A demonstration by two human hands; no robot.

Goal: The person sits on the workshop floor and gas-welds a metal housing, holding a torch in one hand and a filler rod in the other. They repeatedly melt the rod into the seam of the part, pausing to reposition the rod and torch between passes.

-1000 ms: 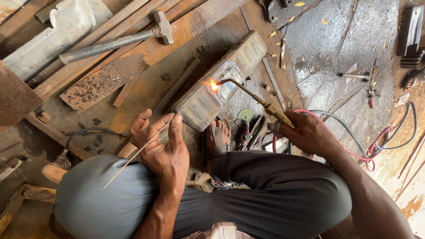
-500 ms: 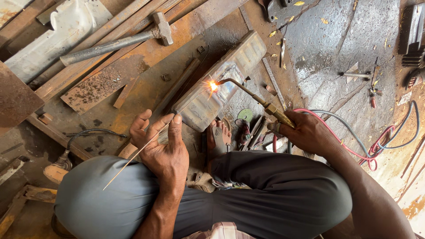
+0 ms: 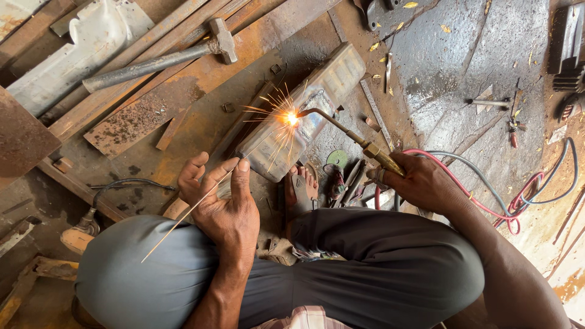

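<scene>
Right hand [image 3: 420, 183] grips one torch [image 3: 347, 131], left hand [image 3: 222, 201] pinches one filler rod [image 3: 183, 219]; one metal box [image 3: 304, 113] sparking

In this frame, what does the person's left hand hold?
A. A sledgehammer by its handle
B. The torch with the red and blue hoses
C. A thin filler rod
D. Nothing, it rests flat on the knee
C: the left hand pinches a thin filler rod that runs back across the knee, while the right hand grips the torch; the sledgehammer lies untouched on the floor.
</scene>
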